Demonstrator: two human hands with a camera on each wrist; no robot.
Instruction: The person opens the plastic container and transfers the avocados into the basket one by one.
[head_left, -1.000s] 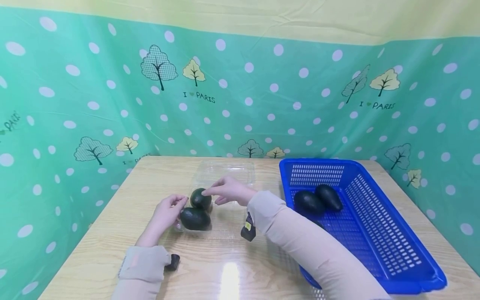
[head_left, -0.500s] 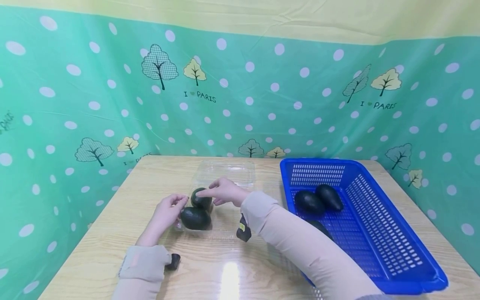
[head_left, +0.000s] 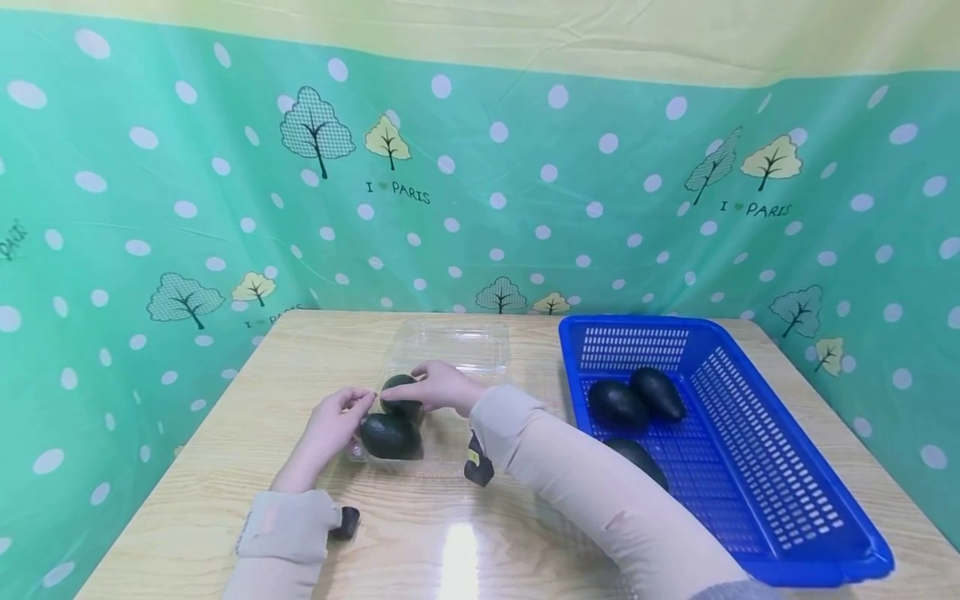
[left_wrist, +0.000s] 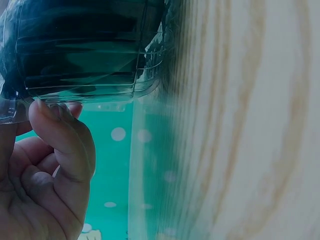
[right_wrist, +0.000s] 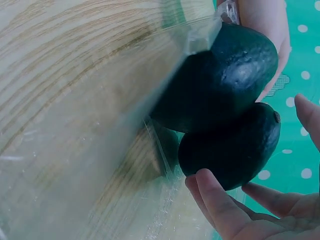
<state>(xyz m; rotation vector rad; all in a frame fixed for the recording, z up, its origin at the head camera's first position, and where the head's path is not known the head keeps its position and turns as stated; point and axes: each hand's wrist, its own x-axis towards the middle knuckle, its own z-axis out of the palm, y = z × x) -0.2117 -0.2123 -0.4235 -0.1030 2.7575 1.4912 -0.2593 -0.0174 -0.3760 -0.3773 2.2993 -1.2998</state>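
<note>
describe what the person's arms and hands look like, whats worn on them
Both arms wear long, loose beige sleeves reaching the wrists. The left hand and right hand are bare, with no gloves or rings visible. A small black device hangs under each wrist; the right one carries a yellow sticker.

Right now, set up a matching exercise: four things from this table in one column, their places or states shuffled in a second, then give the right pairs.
Things:
1. blue basket
2. clear plastic box
3. left hand
4. right hand

Places or states:
A. fingers reach over the far avocado in the box
B. stands on the right side of the table, with avocados inside
C. lies open mid-table, lid folded back
D. holds the box's near left edge, beside the near avocado

Pairs: 1-B, 2-C, 3-D, 4-A
</note>
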